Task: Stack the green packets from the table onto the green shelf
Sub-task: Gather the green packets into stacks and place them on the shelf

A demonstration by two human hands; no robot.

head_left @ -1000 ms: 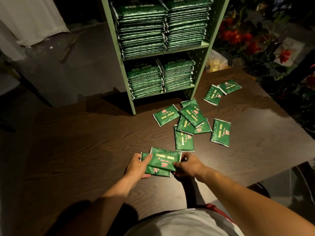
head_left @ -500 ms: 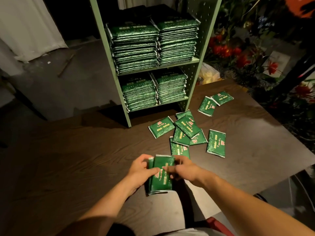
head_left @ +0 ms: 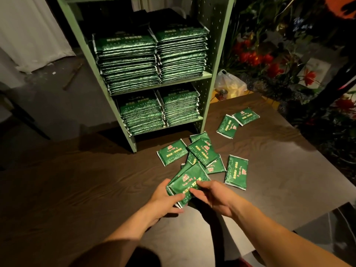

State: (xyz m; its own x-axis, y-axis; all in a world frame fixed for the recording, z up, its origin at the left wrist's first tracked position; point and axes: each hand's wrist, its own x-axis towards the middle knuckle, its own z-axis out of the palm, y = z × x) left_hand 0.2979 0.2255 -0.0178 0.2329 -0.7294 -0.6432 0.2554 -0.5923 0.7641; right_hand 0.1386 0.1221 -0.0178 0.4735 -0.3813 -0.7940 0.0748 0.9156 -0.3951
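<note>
In the lower middle of the frame the left hand (head_left: pixel 163 201) holds a small bunch of green packets (head_left: pixel 187 183), with its thumb curled over the near end and its fingers underneath. Just to the right, the right hand (head_left: pixel 213 197) pinches the same bunch at its right edge with thumb and fingertips. The bunch is tilted and the packets in it do not line up; one edge sticks out at the bottom. They look shiny and slippery, so I think one could slide out and drop onto the dark wooden table (head_left: pixel 86 180) if the hands let go a little. Up in the middle of the frame stands the green shelf (head_left: pixel 217 60), with four tall stacks of packets (head_left: pixel 127 62) on its two boards. The top stacks look close to the board above, so pushing a crooked bunch in could catch on the frame or knock a stack over. The stacks also lean out a bit at the front, so a bump might make them spill. To the right of the hands, loose packets (head_left: pixel 201 154) lie on the table, some on top of each other, and two more (head_left: pixel 238 120) lie further up and right. Reaching for those could push them toward the table's right edge, and one might fall off.
</note>
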